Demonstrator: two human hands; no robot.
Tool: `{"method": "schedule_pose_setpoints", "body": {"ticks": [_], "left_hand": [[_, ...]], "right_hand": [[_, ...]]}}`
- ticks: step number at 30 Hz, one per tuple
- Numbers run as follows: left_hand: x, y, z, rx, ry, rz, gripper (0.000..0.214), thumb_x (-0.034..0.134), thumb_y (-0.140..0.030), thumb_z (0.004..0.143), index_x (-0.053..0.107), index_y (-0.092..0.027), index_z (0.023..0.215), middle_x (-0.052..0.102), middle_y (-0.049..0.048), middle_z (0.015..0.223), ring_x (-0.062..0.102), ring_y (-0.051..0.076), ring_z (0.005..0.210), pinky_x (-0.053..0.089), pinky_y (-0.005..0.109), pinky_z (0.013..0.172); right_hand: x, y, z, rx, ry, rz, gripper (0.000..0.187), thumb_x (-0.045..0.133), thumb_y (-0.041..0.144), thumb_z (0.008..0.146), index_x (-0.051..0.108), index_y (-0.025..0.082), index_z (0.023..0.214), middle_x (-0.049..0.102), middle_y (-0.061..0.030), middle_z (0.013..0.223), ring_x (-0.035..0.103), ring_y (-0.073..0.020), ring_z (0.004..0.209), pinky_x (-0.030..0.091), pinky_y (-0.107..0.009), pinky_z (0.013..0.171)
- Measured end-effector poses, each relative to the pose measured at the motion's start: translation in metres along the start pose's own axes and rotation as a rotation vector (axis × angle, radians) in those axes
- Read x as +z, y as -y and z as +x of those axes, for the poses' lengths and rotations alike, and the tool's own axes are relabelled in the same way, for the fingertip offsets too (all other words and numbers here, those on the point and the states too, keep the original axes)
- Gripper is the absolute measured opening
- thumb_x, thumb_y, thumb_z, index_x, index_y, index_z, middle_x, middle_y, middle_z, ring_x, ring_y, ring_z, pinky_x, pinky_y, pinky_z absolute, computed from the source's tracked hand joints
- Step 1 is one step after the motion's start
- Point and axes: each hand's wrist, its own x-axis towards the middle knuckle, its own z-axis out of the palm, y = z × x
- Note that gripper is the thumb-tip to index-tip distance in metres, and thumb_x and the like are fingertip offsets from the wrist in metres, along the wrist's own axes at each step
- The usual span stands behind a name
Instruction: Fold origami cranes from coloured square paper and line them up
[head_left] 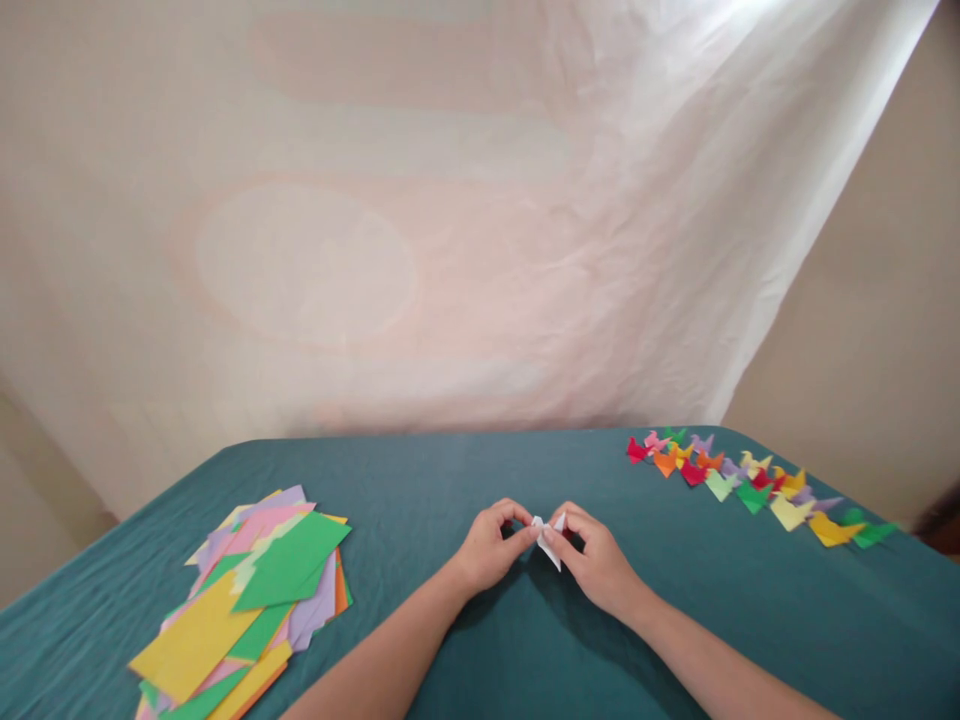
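A small white origami crane [553, 547] is held just above the dark green tablecloth, between my two hands. On its left end the fingertips and thumb of my left hand [495, 545] pinch the narrow tip. My right hand [589, 555] grips the body from the other side, thumb laid over the paper. A pointed flap stands up between the right fingers, and another point hangs down below the thumb. Parts of the folded paper are hidden by the fingers.
A loose pile of coloured paper sheets [247, 590] lies at the left. Several finished folded paper birds [750, 485] in many colours stand in rows at the far right. Behind the table [450, 470] hangs a pale cloth [480, 250].
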Motion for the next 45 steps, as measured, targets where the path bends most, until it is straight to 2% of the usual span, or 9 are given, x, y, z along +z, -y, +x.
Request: {"method": "schedule_pose_setpoints", "body": {"ticks": [8,20,37,45], "left_hand": [[-0.002,-0.006,-0.001,-0.038,-0.025,-0.025,0.02,0.056,-0.035,0.08,0.063,-0.016,0.079,0.061,0.003,0.082,0.054,0.016,0.08,0.04,0.024,0.072],[0.005,-0.01,-0.005,-0.013,-0.116,0.021,0.012,0.057,-0.027,0.08,0.063,-0.017,0.078,0.061,0.0026,0.082,0.055,0.016,0.081,0.04,0.026,0.075],[0.002,-0.012,-0.005,0.044,-0.102,-0.009,0.013,0.058,-0.03,0.08,0.065,-0.019,0.077,0.062,0.0033,0.083,0.056,0.017,0.085,0.04,0.029,0.083],[0.007,-0.01,-0.005,-0.019,-0.123,0.024,0.007,0.065,-0.026,0.072,0.066,-0.02,0.076,0.063,0.0018,0.082,0.056,0.018,0.084,0.04,0.029,0.081]], "right_hand": [[-0.002,-0.003,0.001,0.034,-0.033,0.02,0.026,0.049,0.033,0.087,0.055,0.018,0.067,0.051,-0.0003,0.072,0.05,-0.0138,0.068,0.039,-0.026,0.065],[-0.002,-0.012,0.003,0.102,-0.002,0.175,0.029,0.049,0.04,0.086,0.058,0.017,0.071,0.05,0.0,0.072,0.047,-0.0136,0.067,0.039,-0.024,0.063],[-0.002,-0.009,0.002,0.07,-0.001,0.123,0.027,0.049,0.038,0.085,0.058,0.018,0.069,0.052,-0.0011,0.072,0.05,-0.014,0.068,0.041,-0.025,0.063],[-0.001,-0.007,0.001,0.054,-0.027,0.083,0.028,0.049,0.038,0.085,0.055,0.018,0.067,0.053,-0.0011,0.072,0.05,-0.0141,0.067,0.041,-0.025,0.063]]}}
